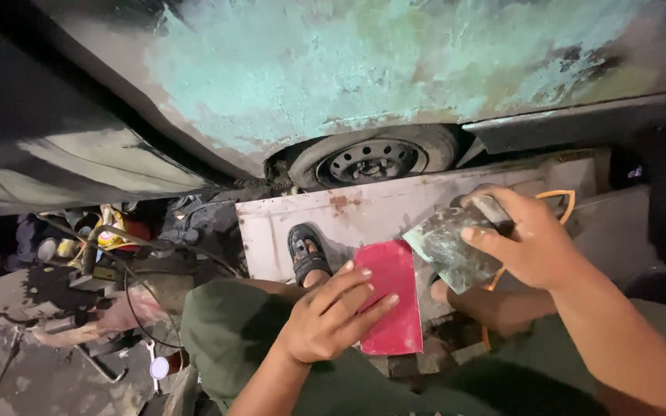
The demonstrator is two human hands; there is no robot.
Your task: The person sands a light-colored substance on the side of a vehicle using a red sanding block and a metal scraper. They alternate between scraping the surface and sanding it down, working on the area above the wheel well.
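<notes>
A flat red rectangular sanding sheet (391,296) sits at lower centre, long axis upright, pinched by the left hand (333,317). Just right, the right hand (529,243) grips a smeared grey putty scraper (450,248), below the patchy green car panel (364,69).

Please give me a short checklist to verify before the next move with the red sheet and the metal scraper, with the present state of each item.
1. Left hand has the flat red rectangular sheet: ok, fingers lie across its left edge.
2. Right hand grips the wide, filler-smeared metal scraper blade: ok, fingers wrap its upper end.
3. Scraper blade clean: not ok, grey-green residue covers it.
4. Red sheet and blade apart: cannot tell, their edges look very close.
5. Sandalled foot steady on the pale board: ok.
6. Turquoise-patched car body panel above the steel wheel dry: cannot tell.
</notes>
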